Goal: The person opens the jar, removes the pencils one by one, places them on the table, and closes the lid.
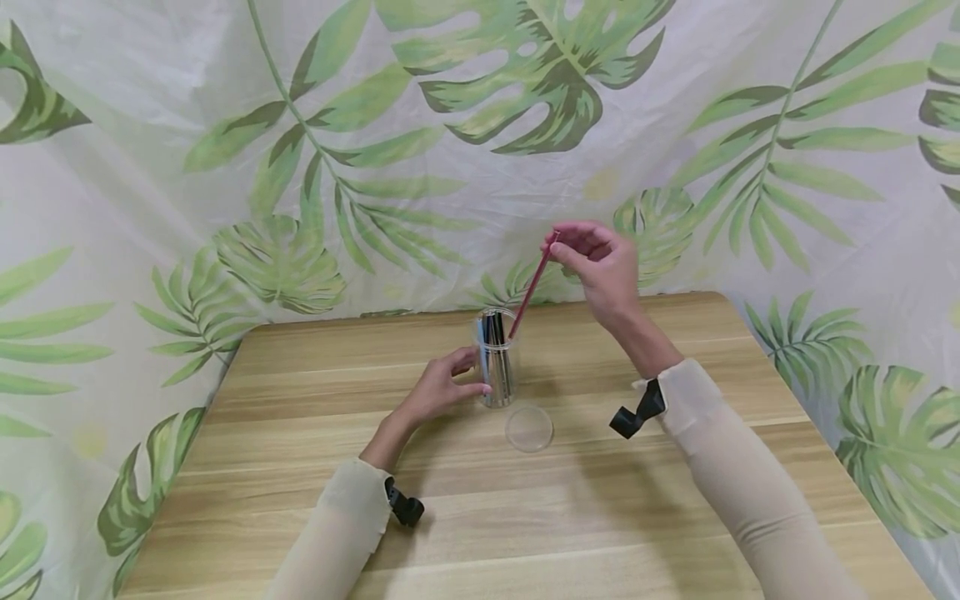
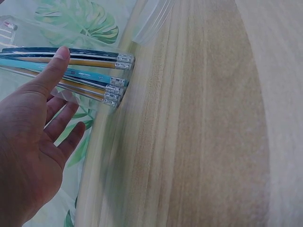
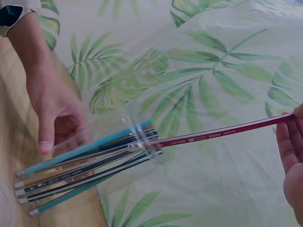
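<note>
A clear plastic jar (image 1: pixel 513 367) stands upright on the table, filled with several pencils (image 1: pixel 493 330) in black, blue and wood tones. My left hand (image 1: pixel 437 387) holds the jar from the left, thumb at the near side and fingers curving behind. Above and right of the jar, my right hand (image 1: pixel 604 265) pinches a dark red pencil (image 1: pixel 531 290) by its upper end. That pencil slants down, and in the right wrist view its metal-capped lower end (image 3: pixel 136 147) lies just inside the jar mouth. The other pencils' metal ends point to the jar's bottom in the left wrist view.
A round clear lid (image 1: pixel 529 429) lies flat on the wooden table (image 1: pixel 480 525) in front of the jar. Behind the table hangs a leaf-patterned cloth (image 1: pixel 480 192), close to the back edge. Black wrist mounts (image 1: pixel 636 410) stick out from both sleeves.
</note>
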Demonstrator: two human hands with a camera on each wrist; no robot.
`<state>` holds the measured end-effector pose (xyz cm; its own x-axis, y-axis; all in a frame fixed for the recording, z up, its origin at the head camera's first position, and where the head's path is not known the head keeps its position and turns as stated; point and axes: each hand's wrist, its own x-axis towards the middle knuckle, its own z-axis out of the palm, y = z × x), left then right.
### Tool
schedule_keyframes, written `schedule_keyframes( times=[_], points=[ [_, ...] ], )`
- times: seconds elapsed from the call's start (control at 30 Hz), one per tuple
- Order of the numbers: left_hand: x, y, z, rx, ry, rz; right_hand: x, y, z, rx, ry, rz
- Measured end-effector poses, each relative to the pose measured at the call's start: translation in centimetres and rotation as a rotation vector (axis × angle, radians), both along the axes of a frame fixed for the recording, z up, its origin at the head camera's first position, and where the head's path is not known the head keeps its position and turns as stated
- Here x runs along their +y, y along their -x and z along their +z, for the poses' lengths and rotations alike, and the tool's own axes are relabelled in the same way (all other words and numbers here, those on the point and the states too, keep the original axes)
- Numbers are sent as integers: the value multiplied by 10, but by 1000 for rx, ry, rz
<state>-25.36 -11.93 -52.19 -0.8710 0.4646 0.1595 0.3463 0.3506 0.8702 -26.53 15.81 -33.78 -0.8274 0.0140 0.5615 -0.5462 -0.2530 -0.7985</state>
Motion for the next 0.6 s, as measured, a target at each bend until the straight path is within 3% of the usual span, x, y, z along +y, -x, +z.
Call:
schedule_keyframes(
  times=[0.3, 0.6],
  points=[
    [-1, -1, 0, -5, 14, -1, 10, 1, 17, 29, 191, 62],
    [0, 0, 0, -12, 18, 4, 18, 1, 28, 37, 256, 92]
  ],
)
